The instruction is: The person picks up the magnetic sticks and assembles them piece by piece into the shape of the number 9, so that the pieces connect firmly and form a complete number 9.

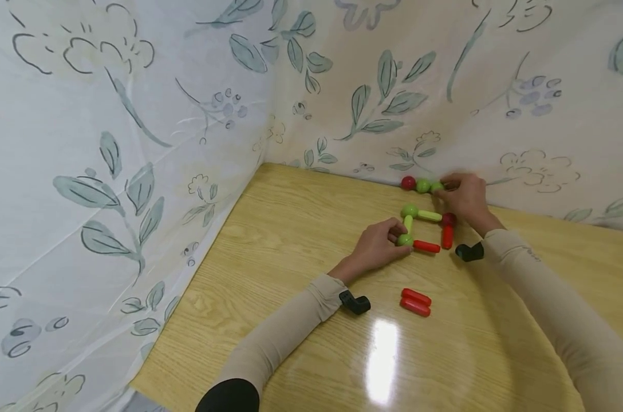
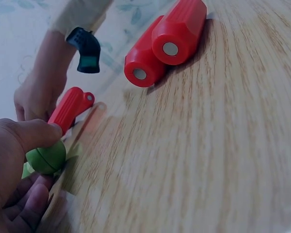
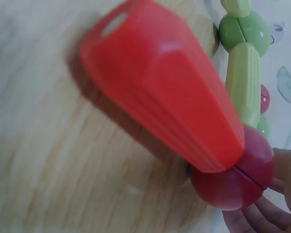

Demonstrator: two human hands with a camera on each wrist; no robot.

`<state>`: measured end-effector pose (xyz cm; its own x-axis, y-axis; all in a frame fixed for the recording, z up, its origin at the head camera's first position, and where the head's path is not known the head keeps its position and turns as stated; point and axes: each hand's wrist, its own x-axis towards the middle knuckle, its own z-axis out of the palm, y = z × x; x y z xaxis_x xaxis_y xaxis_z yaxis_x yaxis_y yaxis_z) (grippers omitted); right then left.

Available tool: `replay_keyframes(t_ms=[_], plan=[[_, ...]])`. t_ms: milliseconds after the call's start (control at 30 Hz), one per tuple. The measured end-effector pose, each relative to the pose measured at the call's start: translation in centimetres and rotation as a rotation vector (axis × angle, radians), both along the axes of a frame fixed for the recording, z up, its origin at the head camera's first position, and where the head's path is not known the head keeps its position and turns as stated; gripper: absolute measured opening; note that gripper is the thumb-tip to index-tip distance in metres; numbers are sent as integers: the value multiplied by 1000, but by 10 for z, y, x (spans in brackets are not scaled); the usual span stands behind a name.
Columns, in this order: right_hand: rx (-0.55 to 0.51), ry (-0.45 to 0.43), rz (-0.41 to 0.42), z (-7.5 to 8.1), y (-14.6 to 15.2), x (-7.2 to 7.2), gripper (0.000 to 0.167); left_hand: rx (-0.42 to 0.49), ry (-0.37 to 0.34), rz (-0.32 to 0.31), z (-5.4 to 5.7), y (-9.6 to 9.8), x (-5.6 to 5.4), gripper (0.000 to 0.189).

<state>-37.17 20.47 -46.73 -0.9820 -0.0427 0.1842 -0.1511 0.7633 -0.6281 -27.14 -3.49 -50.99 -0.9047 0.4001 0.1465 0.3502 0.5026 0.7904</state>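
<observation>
My left hand (image 1: 377,245) pinches a green ball (image 2: 46,158), thumb on one side and fingers on the other. That ball is a corner of an open figure of magnetic sticks and balls. A yellow-green stick (image 1: 408,224) runs from it to another green ball (image 1: 410,211), then a second yellow-green stick (image 3: 243,82) reaches a dark red ball (image 3: 233,174). One red stick (image 3: 169,82) leads off the dark red ball, and another red stick (image 1: 426,246) touches the held ball. Farther back, my right hand (image 1: 466,197) grips the end green ball (image 1: 437,187) of a short row.
A dark red ball (image 1: 408,183) and a green ball (image 1: 422,185) complete the row by the patterned cloth (image 1: 342,114). Two loose red sticks (image 1: 416,302) lie side by side on the wooden table (image 1: 291,274), nearer me.
</observation>
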Motion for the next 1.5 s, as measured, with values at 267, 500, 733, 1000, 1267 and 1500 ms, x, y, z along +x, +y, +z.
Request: replay_keyframes(t_ms=[267, 500, 733, 1000, 1267, 1500], plan=[[21, 12, 16, 0, -3, -1, 39, -8, 0, -1, 2, 0, -1, 34], [31, 28, -6, -2, -4, -1, 42, -6, -2, 1, 2, 1, -1, 34], [18, 35, -5, -6, 0, -2, 37, -4, -14, 0, 2, 2, 1, 34], [-1, 38, 0, -4, 1, 1, 36, 5, -3, 3, 3, 2, 0, 34], [-22, 20, -18, 3, 14, 11, 34, 10, -3, -9, 6, 5, 0, 33], [-35, -10, -39, 6, 21, 24, 36, 8, -22, 4, 8, 1, 2, 32]])
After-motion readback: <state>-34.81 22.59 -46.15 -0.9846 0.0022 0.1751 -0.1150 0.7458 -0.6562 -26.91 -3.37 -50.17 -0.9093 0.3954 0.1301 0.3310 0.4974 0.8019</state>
